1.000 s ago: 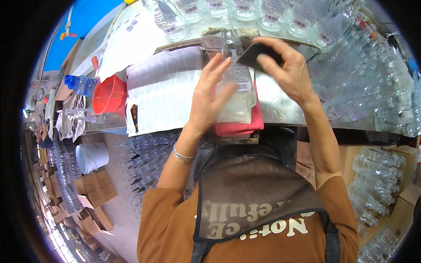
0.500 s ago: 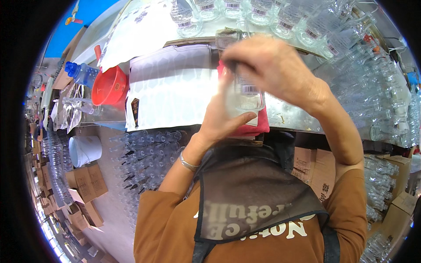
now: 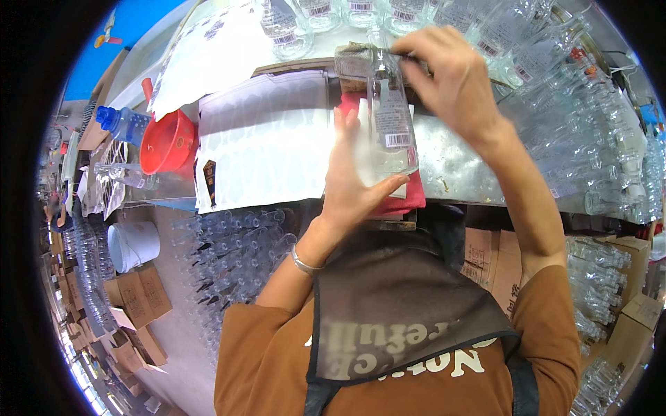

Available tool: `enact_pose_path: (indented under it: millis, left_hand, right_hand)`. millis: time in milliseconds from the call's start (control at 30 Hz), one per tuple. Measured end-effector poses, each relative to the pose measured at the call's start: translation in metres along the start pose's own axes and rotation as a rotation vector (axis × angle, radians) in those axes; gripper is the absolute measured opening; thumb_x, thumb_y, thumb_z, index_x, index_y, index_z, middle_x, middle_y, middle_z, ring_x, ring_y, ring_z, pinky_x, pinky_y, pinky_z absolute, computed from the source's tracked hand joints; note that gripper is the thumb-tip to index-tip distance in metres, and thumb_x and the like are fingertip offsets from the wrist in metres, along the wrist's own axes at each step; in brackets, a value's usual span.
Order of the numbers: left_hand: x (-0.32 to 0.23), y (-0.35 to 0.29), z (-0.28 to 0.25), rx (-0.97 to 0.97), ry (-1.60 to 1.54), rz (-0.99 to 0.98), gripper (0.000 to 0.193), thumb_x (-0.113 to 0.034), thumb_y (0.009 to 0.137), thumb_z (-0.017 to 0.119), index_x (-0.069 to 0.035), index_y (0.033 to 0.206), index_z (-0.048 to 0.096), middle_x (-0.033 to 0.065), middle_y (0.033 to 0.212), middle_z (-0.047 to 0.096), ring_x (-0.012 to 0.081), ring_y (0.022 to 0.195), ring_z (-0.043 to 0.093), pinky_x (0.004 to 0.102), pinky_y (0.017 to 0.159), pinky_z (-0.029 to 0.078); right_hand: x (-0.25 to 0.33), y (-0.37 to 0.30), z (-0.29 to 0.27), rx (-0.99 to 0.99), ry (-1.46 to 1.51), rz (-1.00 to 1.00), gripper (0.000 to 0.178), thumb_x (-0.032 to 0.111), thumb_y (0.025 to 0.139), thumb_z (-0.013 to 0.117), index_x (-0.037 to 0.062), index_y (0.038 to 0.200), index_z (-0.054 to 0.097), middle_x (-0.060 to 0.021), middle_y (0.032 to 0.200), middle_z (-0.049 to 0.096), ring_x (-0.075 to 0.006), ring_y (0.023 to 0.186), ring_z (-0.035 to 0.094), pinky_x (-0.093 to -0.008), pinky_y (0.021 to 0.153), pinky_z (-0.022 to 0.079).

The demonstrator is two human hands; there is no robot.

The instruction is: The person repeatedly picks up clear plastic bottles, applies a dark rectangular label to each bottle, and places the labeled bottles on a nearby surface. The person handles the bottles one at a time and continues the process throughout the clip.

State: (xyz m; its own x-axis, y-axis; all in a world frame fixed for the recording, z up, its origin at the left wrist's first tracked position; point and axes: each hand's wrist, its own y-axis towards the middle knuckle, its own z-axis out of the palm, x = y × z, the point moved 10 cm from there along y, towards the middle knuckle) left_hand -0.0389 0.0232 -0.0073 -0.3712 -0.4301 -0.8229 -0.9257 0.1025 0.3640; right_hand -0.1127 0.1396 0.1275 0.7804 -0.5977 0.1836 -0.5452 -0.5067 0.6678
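Observation:
A clear glass bottle (image 3: 393, 114) with a printed label lies on a red cloth (image 3: 414, 193), its neck over a worn wrapped block (image 3: 352, 64) and its base toward me. Along its left side is my left hand (image 3: 350, 170), fingers stretched and thumb apart near the base; whether it touches the glass is hard to tell. My right hand (image 3: 454, 80) is raised just right of the neck, blurred, its fingers curled. A thin dark edge shows between thumb and fingers, too smeared to name. Left of the bottle lie white label sheets (image 3: 267, 149).
Labelled glass bottles (image 3: 284, 31) stand along the far side; many more bottles (image 3: 569, 132) lie stacked at right. A red bucket (image 3: 168, 143) and a blue-topped plastic bottle (image 3: 123, 125) are at left. Below are rows of bottles (image 3: 239, 253), a white bucket (image 3: 134, 244) and cardboard boxes (image 3: 142, 295).
My right hand has moved off the bottle's middle, up and to the right, uncovering the neck and label. My left hand stays nearly in place beside the bottle.

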Motion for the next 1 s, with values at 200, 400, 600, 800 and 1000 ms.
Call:
enact_pose_path:
  millis: [200, 400, 600, 800, 1000]
  left_hand:
    - [-0.001, 0.000, -0.001, 0.039, -0.092, -0.052, 0.123, -0.013, 0.073, 0.089, 0.001, 0.159, 0.003, 0.0250, 0.152, 0.040, 0.0340, 0.139, 0.044, 0.0421, 0.117, 0.034]
    - [0.012, 0.002, -0.001, 0.117, -0.123, -0.026, 0.105, -0.012, 0.076, 0.086, 0.004, 0.156, 0.020, 0.0242, 0.153, 0.040, 0.0328, 0.141, 0.043, 0.0405, 0.116, 0.035]
    - [0.008, 0.004, 0.000, 0.166, -0.157, -0.046, 0.095, -0.008, 0.077, 0.082, 0.005, 0.154, 0.028, 0.0224, 0.153, 0.042, 0.0310, 0.141, 0.043, 0.0388, 0.116, 0.034]
    - [0.002, 0.004, 0.002, 0.141, -0.115, -0.039, 0.095, -0.009, 0.076, 0.082, 0.005, 0.154, 0.029, 0.0220, 0.149, 0.045, 0.0313, 0.139, 0.044, 0.0396, 0.116, 0.034]
    - [-0.001, 0.004, 0.001, 0.124, -0.054, -0.020, 0.099, -0.013, 0.076, 0.083, 0.004, 0.155, 0.026, 0.0223, 0.157, 0.035, 0.0329, 0.144, 0.038, 0.0409, 0.117, 0.034]
  right_hand:
    - [0.008, -0.027, 0.013, 0.117, 0.237, 0.032, 0.021, 0.005, 0.078, 0.072, 0.0062, 0.098, 0.069, -0.0092, 0.089, 0.069, -0.0256, 0.082, 0.068, -0.0355, 0.073, 0.055]
    - [0.040, -0.054, 0.012, 0.184, 0.432, -0.050, 0.025, 0.002, 0.074, 0.077, 0.0068, 0.098, 0.072, -0.0083, 0.096, 0.071, -0.0265, 0.087, 0.069, -0.0362, 0.083, 0.056]
    - [-0.002, -0.081, 0.001, -0.005, 0.496, 0.097, 0.030, 0.000, 0.076, 0.072, 0.0038, 0.106, 0.069, -0.0127, 0.111, 0.067, -0.0294, 0.092, 0.068, -0.0357, 0.081, 0.055]
    - [-0.042, -0.083, 0.004, 0.008, 0.429, 0.365, 0.023, 0.008, 0.084, 0.071, 0.0004, 0.105, 0.069, -0.0121, 0.092, 0.069, -0.0228, 0.080, 0.068, -0.0320, 0.074, 0.053]
    - [-0.026, -0.027, 0.014, 0.121, 0.327, 0.169, 0.023, 0.013, 0.088, 0.069, -0.0020, 0.105, 0.067, -0.0148, 0.094, 0.070, -0.0254, 0.081, 0.069, -0.0338, 0.072, 0.054]
